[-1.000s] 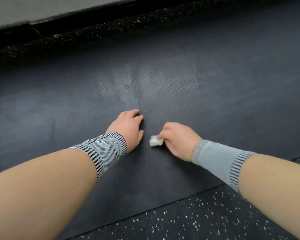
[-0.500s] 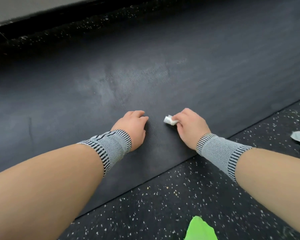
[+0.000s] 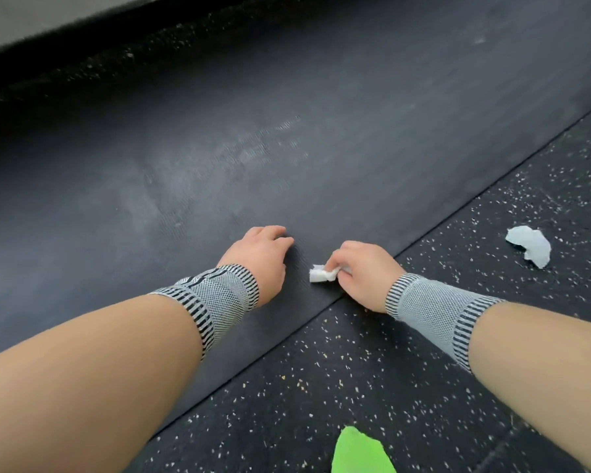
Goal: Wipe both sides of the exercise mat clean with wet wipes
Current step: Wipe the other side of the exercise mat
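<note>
A dark grey exercise mat (image 3: pixel 321 148) lies flat across the speckled floor, with pale damp streaks near its middle. My right hand (image 3: pixel 365 271) pinches a small crumpled white wet wipe (image 3: pixel 321 274) against the mat, close to its near edge. My left hand (image 3: pixel 261 257) rests on the mat just left of the wipe, fingers bent with their tips on the surface. Both wrists wear grey striped bands.
A used crumpled wipe (image 3: pixel 529 245) lies on the black speckled rubber floor (image 3: pixel 372 387) to the right of the mat. A bright green object (image 3: pixel 359 452) shows at the bottom edge. A black baseboard (image 3: pixel 82 32) runs along the far side.
My right hand has drawn the wipe back towards the mat's near edge. The view has shifted right, so the used wipe and green object show more.
</note>
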The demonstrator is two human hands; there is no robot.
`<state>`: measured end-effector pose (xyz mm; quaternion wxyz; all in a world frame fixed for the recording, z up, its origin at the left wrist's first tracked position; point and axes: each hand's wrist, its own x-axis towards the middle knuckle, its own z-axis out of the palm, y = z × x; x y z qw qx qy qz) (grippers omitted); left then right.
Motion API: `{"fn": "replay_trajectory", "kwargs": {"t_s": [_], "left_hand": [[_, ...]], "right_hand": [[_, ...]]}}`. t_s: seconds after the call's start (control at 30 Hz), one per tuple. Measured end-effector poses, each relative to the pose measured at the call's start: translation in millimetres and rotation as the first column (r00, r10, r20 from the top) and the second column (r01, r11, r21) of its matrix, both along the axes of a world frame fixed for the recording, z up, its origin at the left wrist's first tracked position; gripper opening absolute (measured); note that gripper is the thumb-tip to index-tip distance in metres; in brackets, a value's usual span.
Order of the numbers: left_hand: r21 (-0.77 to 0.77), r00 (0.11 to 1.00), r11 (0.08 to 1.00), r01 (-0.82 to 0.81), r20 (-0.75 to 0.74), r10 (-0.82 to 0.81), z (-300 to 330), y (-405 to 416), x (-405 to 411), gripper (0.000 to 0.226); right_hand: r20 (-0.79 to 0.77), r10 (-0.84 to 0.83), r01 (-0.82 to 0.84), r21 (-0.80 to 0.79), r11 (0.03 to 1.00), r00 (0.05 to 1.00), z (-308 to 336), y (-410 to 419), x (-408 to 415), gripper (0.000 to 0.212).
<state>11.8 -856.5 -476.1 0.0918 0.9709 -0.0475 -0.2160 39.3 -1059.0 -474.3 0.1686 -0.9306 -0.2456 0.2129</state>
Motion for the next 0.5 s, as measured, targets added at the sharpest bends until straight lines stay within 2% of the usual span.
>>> {"fn": "replay_trajectory", "kwargs": {"t_s": [0.03, 0.1, 0.13, 0.2, 0.3, 0.5], "left_hand": [[-0.002, 1.0, 1.0, 0.015, 0.008, -0.015, -1, -5, 3, 0.048], [-0.003, 0.999, 0.999, 0.041, 0.01, -0.041, -2, -13, 9, 0.048], [-0.005, 0.999, 0.999, 0.054, 0.004, -0.054, -3, -19, 12, 0.048], [-0.005, 0.997, 0.997, 0.076, -0.003, -0.076, -3, -29, 18, 0.048], [-0.015, 0.996, 0.996, 0.086, 0.005, -0.086, -3, -37, 30, 0.049], [0.017, 0.999, 1.0, -0.003, 0.046, 0.003, 0, -19, 55, 0.054]], "right_hand": [[0.045, -0.118, 0.117, 0.027, 0.993, 0.992, 2, -6, 9, 0.025], [0.157, -0.411, 0.407, 0.056, 0.912, 0.898, 2, -22, 27, 0.026], [0.185, -0.481, 0.486, 0.025, 0.874, 0.857, 1, -30, 30, 0.026], [0.175, -0.402, 0.418, -0.066, 0.906, 0.899, -4, -37, 24, 0.026], [0.026, -0.218, 0.218, 0.001, 0.976, 0.976, -6, -23, 11, 0.026], [0.156, -0.408, 0.369, 0.232, 0.9, 0.899, 8, 31, 97, 0.024]]}}
